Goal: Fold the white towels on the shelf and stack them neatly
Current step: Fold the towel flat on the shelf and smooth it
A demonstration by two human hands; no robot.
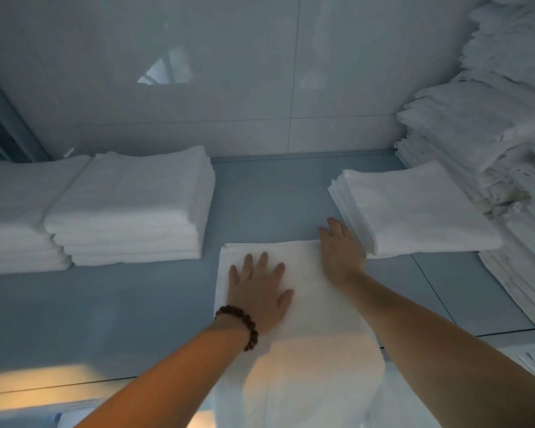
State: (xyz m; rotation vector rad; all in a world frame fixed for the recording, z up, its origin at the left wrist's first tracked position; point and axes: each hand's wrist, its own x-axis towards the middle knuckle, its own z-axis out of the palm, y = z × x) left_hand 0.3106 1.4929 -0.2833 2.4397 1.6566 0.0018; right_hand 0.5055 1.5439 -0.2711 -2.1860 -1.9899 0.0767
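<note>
White towel (309, 307) on shelf (121, 304) just left of small towel stack (414, 211), long axis pointing away from person, left hand (257, 293) flat and spread, pressing it, right hand (340, 253) straight-fingered against that stack

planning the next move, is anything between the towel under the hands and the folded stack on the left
Nothing visible: only bare shelf lies between the towel, flat under the left hand, and the folded stack.
</note>
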